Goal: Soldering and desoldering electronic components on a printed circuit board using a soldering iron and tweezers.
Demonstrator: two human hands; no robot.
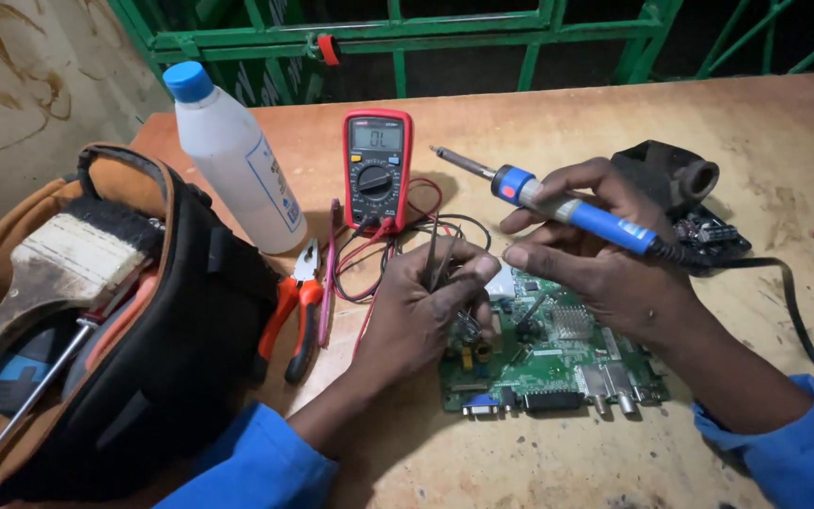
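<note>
Left hand (421, 316), centre of frame: fingers curled narrow, pinching tweezers (437, 256) whose tips point down at the circuit board (558, 363). The heel of the hand rests at the board's left edge. What the tips touch is hidden by the fingers; possibly a small component.

Right hand (605, 259), right of centre: closed around the blue handle of a soldering iron (558, 205), thumb and forefinger extended along it. The iron's metal tip points to the upper left, clear of the board. Its black cord runs off to the right edge.

The board lies flat on the wooden table (539, 113), under both hands, lower centre.

Above the left hand: a red multimeter (377, 168) with red and black leads. Left of it: a white bottle (235, 160), orange-handled pliers (296, 316), and an open tool bag (134, 330) holding a brush (54, 273).
</note>
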